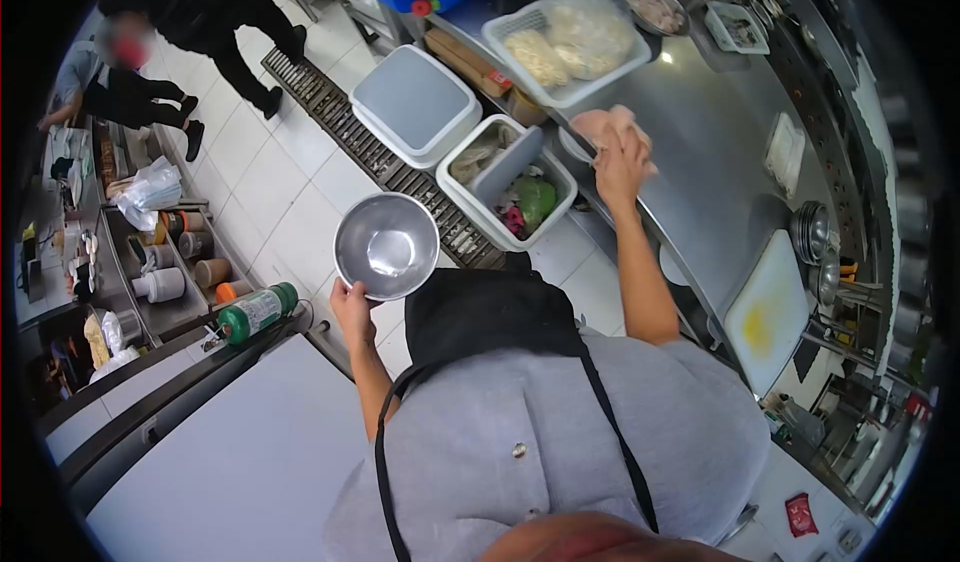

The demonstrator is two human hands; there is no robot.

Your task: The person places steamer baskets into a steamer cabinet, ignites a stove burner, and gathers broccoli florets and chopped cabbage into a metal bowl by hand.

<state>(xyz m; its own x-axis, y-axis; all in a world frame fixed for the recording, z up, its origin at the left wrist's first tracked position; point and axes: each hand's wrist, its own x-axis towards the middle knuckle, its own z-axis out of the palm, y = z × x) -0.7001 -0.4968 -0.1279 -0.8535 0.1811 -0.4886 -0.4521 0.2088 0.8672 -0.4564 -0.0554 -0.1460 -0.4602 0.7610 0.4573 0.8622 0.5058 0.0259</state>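
My left hand (pixel 352 314) grips the rim of a shiny metal mixing bowl (pixel 387 245), which hangs over the tiled floor with its inside facing up. My right hand (pixel 622 165) is closed on a pale pink cloth (pixel 603 122) at the edge of the steel counter (pixel 690 177). Part of a white round container (pixel 574 147) shows beside the cloth, mostly hidden. Just left of my right arm stands an opened waste bin (pixel 470 202) with green and dark red scraps inside and its grey flap tilted.
A white basket (pixel 640 50) with bagged noodle-like food sits on the counter. Further along lies a stained white cutting board (pixel 768 307). A lidded grey-white bin (pixel 415 102) stands by the floor drain grate (pixel 330 112). Two people stand at upper left. A green cylinder (pixel 258 312) lies at left.
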